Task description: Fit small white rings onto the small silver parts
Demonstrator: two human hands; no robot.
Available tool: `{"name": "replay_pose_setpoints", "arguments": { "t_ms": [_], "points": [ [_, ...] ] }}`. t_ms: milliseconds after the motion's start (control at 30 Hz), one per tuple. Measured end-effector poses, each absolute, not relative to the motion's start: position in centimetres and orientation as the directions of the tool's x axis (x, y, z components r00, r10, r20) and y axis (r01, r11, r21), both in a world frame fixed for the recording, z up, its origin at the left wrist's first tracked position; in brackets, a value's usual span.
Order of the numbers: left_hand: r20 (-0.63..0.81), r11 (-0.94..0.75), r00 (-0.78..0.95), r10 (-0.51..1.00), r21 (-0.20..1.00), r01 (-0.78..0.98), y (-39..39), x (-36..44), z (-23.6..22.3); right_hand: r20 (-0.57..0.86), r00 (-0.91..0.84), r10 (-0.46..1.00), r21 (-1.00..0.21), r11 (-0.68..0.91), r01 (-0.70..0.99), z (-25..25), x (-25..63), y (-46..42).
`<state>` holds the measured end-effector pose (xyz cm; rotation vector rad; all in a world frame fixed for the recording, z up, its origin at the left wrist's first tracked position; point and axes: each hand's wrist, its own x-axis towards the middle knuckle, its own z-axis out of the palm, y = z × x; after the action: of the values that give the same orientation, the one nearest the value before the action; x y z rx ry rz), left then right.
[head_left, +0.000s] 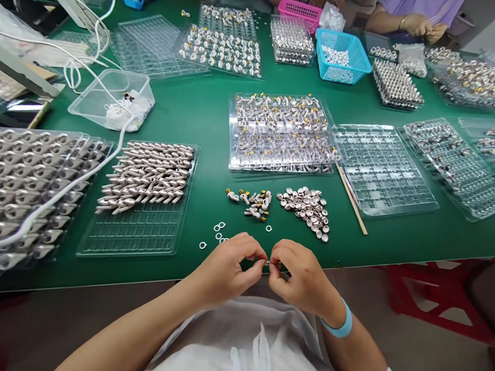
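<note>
My left hand [228, 269] and my right hand [298, 276] meet at the near edge of the green table [201, 114], both pinched on a tiny part [268, 262] between their fingertips. Just beyond them lie a few small white rings [218, 228], a little heap of white earpiece shells with yellow tips [252, 201] and a pile of round silvery caps [307, 208]. A blue band circles my right wrist.
Clear plastic trays hold parts: one with rows of pale pieces [146, 181] at left, a full one [280, 132] ahead, an empty one [380, 169] at right. A thin wooden stick [350, 198] lies beside it. Blue [341, 56] and pink baskets and other people's hands [423, 25] are at the far side.
</note>
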<state>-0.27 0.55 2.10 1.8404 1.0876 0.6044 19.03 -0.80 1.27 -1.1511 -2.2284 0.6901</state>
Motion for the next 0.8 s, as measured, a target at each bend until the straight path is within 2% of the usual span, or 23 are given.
{"name": "replay_pose_setpoints", "arguments": {
  "t_ms": [167,367,467,633,800],
  "points": [
    [-0.054,-0.272,0.556,0.829,0.830,0.486,0.9,-0.5,2.3,0.209,-0.543,0.813,-0.622,0.539,0.568,1.2,19.0,-0.6],
    [-0.126,-0.278,0.593,0.795,0.794,0.541,1.1,-0.8,2.9,0.197,-0.538,0.820,-0.701,0.501,0.508,0.6,18.9,-0.8],
    [-0.177,-0.226,0.604,0.777,0.817,0.530,1.2,-1.1,3.1,0.215,-0.524,0.824,-0.759,0.479,0.441,0.4,18.8,-0.8],
    [-0.285,-0.041,0.608,0.741,0.885,0.464,1.2,-1.7,3.2,0.266,-0.493,0.828,-0.835,0.454,0.313,0.3,18.4,-0.8],
    [-0.324,0.065,0.596,0.735,0.908,0.413,1.2,-1.8,2.9,0.318,-0.414,0.853,-0.878,0.430,0.209,-0.3,17.8,-1.0]
  ]
}}
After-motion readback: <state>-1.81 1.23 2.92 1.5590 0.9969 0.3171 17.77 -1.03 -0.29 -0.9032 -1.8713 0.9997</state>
